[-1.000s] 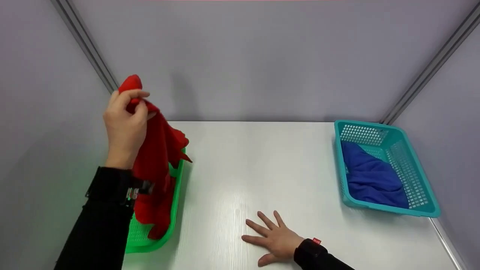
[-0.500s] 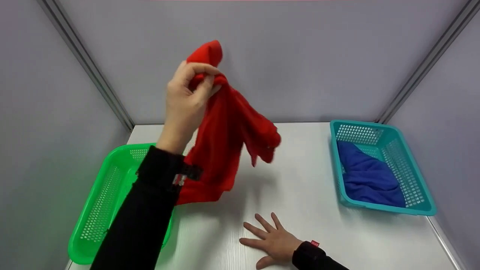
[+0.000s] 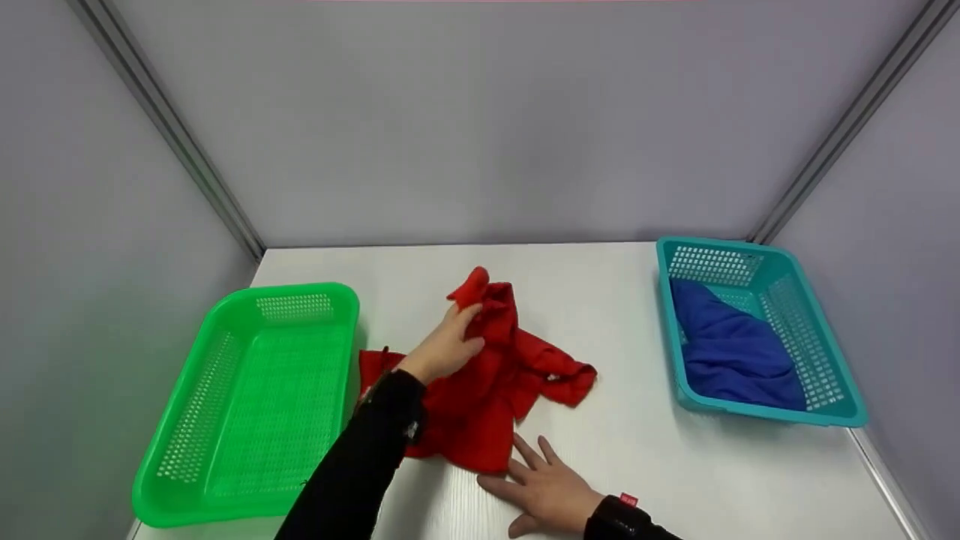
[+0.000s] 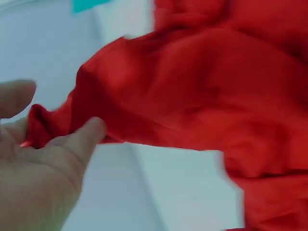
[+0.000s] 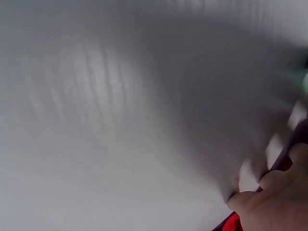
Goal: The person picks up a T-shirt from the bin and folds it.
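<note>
Head view: the black-sleeved left arm (image 3: 341,480) is being stretched forward, and the bare left hand (image 3: 446,345) is being held against the crumpled bright-red cloth (image 3: 480,427), its thumb and fingers parted and loosely straight. The bare right hand (image 3: 551,491) is being rested flat with unclenched, fanned fingers near the cloth's lower edge. By the smooth white table (image 3: 600,315) the cloth is being borne in loose folds, one narrow end poking past the left fingertips, between the green perforated plastic basket (image 3: 154,450) and the turquoise perforated plastic basket (image 3: 780,418).
</note>
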The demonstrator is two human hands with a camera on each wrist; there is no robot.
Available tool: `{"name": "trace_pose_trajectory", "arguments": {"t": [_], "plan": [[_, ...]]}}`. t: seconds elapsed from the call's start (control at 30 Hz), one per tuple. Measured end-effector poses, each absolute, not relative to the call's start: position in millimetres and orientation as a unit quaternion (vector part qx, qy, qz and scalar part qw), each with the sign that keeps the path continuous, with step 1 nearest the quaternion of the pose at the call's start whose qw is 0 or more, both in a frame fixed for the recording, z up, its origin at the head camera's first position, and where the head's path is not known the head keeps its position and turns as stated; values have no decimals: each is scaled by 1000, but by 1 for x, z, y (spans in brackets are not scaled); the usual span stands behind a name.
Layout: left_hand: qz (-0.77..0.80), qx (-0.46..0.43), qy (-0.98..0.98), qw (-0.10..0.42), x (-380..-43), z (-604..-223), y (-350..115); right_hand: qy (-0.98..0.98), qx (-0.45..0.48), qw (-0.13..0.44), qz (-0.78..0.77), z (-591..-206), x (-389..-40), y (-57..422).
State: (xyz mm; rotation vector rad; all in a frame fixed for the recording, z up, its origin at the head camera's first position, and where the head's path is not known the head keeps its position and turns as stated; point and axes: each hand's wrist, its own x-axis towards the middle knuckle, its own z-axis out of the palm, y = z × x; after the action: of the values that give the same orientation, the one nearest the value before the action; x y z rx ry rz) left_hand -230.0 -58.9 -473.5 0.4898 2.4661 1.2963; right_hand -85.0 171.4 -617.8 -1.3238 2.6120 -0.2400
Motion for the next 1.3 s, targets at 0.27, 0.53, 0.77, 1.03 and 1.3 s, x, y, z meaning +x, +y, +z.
{"name": "trace_pose_trajectory", "arguments": {"t": [0.27, 0.53, 0.77, 1.03, 1.3], "plan": [[364, 158, 886, 239, -171, -540, -75, 881, -444, 96, -130, -594, -100, 183], [131, 257, 939, 186, -130, -582, -62, 946, -271, -91, -155, -593, -143, 214], [47, 377, 925, 10, -121, -595, -53, 974, -210, -58, -55, -612, -153, 236], [50, 375, 926, 19, -130, -584, -73, 974, -185, -123, -51, -609, -156, 248], [101, 166, 979, -66, -147, -567, -107, 927, -117, -260, -244, -582, -168, 265]]}}
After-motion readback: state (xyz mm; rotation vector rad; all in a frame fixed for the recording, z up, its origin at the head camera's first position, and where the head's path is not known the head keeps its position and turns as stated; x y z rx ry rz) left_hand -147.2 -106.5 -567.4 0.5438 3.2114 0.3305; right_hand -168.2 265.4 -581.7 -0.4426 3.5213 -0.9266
